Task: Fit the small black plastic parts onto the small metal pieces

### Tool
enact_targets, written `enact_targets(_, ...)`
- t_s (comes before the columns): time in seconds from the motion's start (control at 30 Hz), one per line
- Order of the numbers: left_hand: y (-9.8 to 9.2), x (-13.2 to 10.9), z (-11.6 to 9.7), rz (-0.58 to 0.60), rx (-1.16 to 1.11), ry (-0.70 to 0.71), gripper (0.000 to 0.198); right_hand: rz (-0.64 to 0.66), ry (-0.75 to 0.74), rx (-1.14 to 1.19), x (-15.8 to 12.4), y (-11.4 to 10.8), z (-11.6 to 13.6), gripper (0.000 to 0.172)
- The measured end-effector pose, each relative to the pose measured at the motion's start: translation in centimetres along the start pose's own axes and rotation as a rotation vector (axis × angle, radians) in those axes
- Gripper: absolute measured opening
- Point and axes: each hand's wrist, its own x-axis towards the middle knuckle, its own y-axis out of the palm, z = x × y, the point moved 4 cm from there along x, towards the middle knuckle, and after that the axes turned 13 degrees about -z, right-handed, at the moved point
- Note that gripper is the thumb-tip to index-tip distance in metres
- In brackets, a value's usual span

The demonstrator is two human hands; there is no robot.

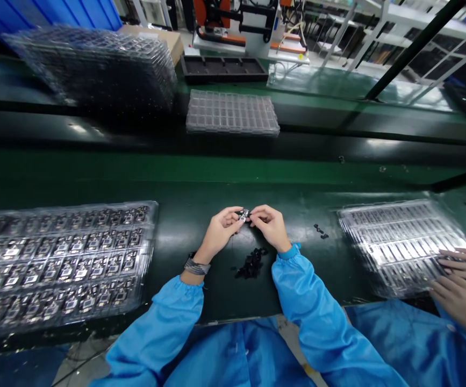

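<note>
Pinched between the fingertips of the left hand [220, 228] and the right hand [271, 224], a small metal part [243, 215] is held just above the dark green bench [297, 177], with both hands closed on it. Below the hands lies a small heap of black pieces [251, 264]; a filled tray [61, 258] sits to the left, and a clear tray [402, 244] to the right, where a co-worker's hands [460, 279] rest on its near corner.

Shiny part [244, 215], glossy clear plastic tray [149, 252]
</note>
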Motion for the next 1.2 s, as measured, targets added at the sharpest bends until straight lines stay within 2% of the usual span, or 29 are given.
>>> enact_targets(0.43, 0.12, -0.13, 0.02, 0.048, 0.063, 0.011, 0.042, 0.015, 0.011, 0.002, 0.05, -0.02, 0.05, 0.028)
enact_targets(0.87, 0.05, -0.28, -0.61, 0.109, 0.023, -0.016, 0.043, 0.093, 0.128, 0.105, 0.03, -0.36, 0.19, 0.036)
enact_targets(1.0, 0.04, -0.27, -0.58, 0.11, 0.064, 0.019, 0.042, 0.083, 0.139, 0.106, 0.0, -0.35, 0.01, 0.037)
enact_targets(1.2, 0.11, -0.42, -0.76, 0.045, 0.196, 0.117, 0.038, 0.066, 0.115, 0.088, -0.01, -0.18, -0.26, 0.03)
